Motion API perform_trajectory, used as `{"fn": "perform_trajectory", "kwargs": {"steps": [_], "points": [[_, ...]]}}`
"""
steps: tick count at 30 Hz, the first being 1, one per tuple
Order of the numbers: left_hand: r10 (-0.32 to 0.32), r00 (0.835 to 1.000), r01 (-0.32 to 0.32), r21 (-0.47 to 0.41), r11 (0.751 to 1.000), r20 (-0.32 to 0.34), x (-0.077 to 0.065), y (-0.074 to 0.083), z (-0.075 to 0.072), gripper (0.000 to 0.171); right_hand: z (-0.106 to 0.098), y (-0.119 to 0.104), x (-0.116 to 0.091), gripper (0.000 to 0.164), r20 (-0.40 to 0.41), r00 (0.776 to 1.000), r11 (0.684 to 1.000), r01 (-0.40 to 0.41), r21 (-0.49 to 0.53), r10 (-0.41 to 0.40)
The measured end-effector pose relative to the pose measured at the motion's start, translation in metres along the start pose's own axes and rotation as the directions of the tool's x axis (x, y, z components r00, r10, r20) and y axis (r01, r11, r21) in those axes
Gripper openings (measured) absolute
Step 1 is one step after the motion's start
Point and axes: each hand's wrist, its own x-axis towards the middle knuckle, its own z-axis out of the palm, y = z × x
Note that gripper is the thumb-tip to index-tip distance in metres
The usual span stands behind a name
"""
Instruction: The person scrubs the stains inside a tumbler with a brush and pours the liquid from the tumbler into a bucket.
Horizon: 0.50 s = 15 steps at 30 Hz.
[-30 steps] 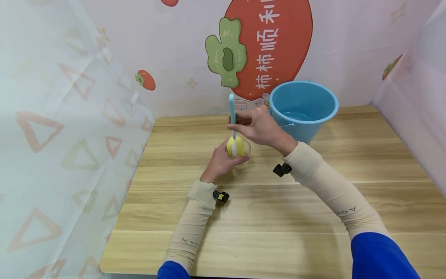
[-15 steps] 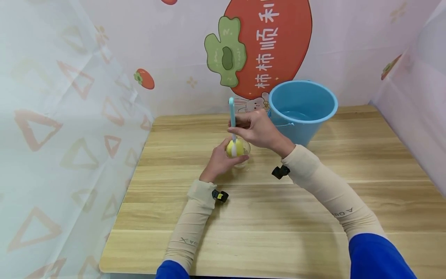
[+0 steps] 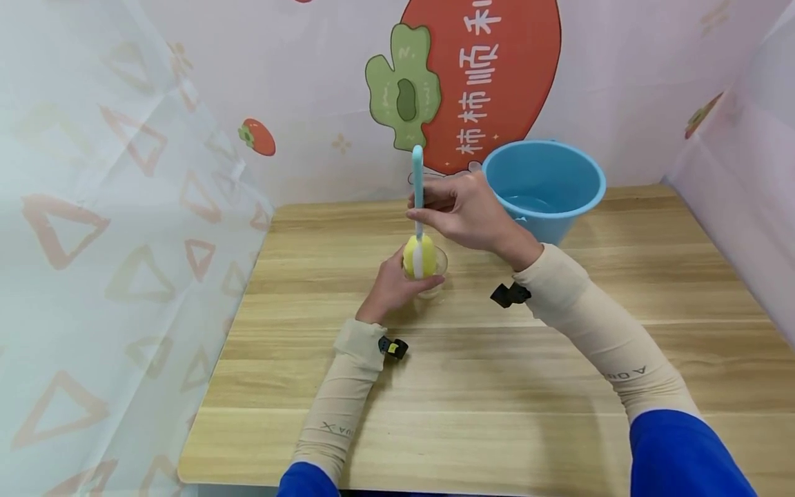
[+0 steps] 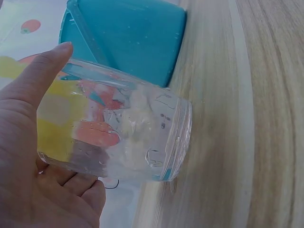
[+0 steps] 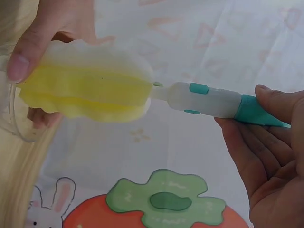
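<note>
My left hand (image 3: 393, 284) grips a clear drinking glass (image 4: 137, 128) around its side, thumb on one side and fingers on the other. Drops cling to its wall, and it stands close over the wooden table. From above, my right hand (image 3: 468, 210) pinches the teal and white handle (image 5: 206, 99) of a sponge cup brush. The brush's yellow and white sponge head (image 5: 95, 88) is mostly outside the glass, with its lower end at the mouth. In the head view the brush stands nearly upright.
A light blue bucket (image 3: 539, 215) stands at the back right of the wooden table (image 3: 459, 414), just behind my right hand. Printed curtains (image 3: 310, 90) enclose the back and both sides.
My right hand first pushed the brush slightly down into the glass, then drew it up, so more of the sponge shows now. The left hand and glass have stayed nearly still.
</note>
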Motion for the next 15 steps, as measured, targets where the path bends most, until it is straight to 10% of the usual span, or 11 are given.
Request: {"fn": "perform_trajectory", "kwargs": {"steps": [15], "points": [[-0.063,0.998,0.063,0.020,0.998,0.016,0.000,0.005,0.000,0.091,0.012,0.020,-0.017,0.011,0.059,0.995,0.996,-0.080,-0.040,0.083]]}}
